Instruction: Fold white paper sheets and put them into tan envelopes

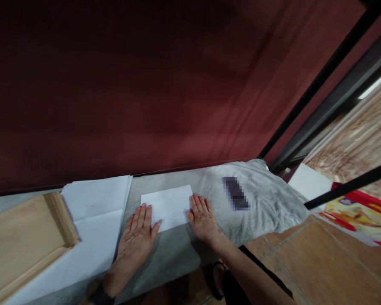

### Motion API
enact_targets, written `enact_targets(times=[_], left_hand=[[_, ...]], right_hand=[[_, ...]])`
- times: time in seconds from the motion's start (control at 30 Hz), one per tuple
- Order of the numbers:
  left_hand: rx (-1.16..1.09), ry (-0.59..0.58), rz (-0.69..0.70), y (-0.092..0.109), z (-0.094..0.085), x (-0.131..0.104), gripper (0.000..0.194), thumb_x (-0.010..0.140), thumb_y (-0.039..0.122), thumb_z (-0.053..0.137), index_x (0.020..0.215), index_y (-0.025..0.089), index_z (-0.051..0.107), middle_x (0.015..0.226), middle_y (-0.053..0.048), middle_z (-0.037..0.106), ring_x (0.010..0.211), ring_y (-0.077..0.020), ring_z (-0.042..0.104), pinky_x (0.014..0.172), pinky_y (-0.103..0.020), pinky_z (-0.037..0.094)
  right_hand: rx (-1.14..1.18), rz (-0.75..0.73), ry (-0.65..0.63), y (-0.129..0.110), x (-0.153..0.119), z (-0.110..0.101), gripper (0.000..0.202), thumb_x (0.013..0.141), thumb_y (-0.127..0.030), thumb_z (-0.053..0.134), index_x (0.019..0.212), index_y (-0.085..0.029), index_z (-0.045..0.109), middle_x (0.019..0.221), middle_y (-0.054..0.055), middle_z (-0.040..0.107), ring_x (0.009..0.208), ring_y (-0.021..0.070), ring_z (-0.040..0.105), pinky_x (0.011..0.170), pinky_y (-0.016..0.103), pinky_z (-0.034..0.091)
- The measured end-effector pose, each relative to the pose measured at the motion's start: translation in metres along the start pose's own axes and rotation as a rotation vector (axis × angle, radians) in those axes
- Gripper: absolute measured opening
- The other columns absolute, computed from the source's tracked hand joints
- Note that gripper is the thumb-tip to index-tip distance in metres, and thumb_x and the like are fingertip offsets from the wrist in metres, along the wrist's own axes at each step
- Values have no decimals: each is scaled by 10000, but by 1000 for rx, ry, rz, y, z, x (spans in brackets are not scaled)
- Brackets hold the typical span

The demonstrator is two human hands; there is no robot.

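A red wall (130, 93) is noted behind the table (174, 254), which is covered in grey cloth. White sheets (98, 228) are spread at the table's left end, with a brown stack (22, 237) laid over them. 1 white paper (171, 207) is placed flat at the table's middle, between 2 hands. The left hand (136, 233) is rested at its left edge, the right hand (205, 220) at its right; on each, 4 fingers are held nearly together, the thumb is set apart, and nothing is gripped. A dark item (236, 194), too blurred to be identified, is seen toward the table's right end. Step in hand, as judged: paper steadied flat. Light, even pressure is judged to be called for next.
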State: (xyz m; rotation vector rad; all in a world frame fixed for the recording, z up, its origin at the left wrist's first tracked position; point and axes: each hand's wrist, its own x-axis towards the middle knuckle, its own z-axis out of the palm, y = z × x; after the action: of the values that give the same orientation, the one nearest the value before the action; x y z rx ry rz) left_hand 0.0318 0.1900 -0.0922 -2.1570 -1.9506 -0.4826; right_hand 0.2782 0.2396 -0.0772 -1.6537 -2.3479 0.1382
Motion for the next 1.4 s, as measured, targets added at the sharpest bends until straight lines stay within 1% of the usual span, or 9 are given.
enact_targets(times=[0.13,0.2,0.33,0.53,0.83,1.0,1.23,1.3,1.4], left_hand=[[14,-12,-32,-2,-6,7,641,993,435,300,1420,1,504,1480,-235,495,1448,-353,375,1199,-554,254],[-3,-31,-15,2,-10,15,597,1000,397,315,1429,26,500,1500,-209,482,1460,-321,364,1206,-527,265],[-57,-68,46,17,-9,40,556,1020,352,303,1476,70,450,1560,-155,417,1481,-277,327,1201,-482,304],[-34,-183,69,35,9,60,534,996,204,275,1485,62,436,1569,-153,401,1490,-285,303,1206,-496,284],[75,-139,-56,20,23,58,561,998,278,293,1500,55,409,1577,-157,379,1488,-243,317,1224,-445,248],[112,-115,-93,14,23,56,578,985,294,318,1501,48,405,1571,-174,383,1488,-246,316,1230,-441,227],[64,-111,-90,5,19,55,600,1000,352,307,1491,22,409,1552,-219,395,1478,-288,331,1197,-478,295],[53,-123,-131,4,16,48,600,1004,363,304,1492,29,409,1543,-224,408,1470,-299,346,1184,-498,310],[36,-115,-114,12,11,29,585,1012,354,303,1520,72,373,1558,-193,405,1479,-285,331,1188,-504,300]], right_hand=[[-2,79,-6,0,4,-6,563,1056,-395,299,1515,-84,395,1598,137,330,1489,301,298,1220,491,197],[22,75,24,-7,11,-7,559,1060,-388,284,1503,-74,414,1592,150,339,1493,297,292,1218,491,212],[123,-36,57,-32,28,-4,529,1069,-373,250,1499,-127,435,1593,100,358,1490,272,305,1211,475,254],[182,-142,-15,-56,53,14,514,1077,-368,224,1495,-167,445,1554,65,438,1469,219,353,1223,436,243],[76,-75,38,-38,60,28,540,1063,-395,294,1523,-128,386,1575,98,377,1474,261,340,1213,449,230],[40,-1,69,-24,54,23,561,1053,-400,321,1524,-102,377,1582,123,348,1461,306,357,1211,498,217],[29,119,134,-12,38,9,560,1026,-316,369,1500,-19,390,1559,203,364,1458,340,357,1214,543,213],[57,92,172,-16,29,7,550,1024,-297,366,1506,-33,388,1563,198,359,1464,327,349,1212,540,234],[123,-69,182,-30,12,9,535,1038,-331,352,1523,-105,385,1573,134,379,1465,268,361,1204,477,297]])
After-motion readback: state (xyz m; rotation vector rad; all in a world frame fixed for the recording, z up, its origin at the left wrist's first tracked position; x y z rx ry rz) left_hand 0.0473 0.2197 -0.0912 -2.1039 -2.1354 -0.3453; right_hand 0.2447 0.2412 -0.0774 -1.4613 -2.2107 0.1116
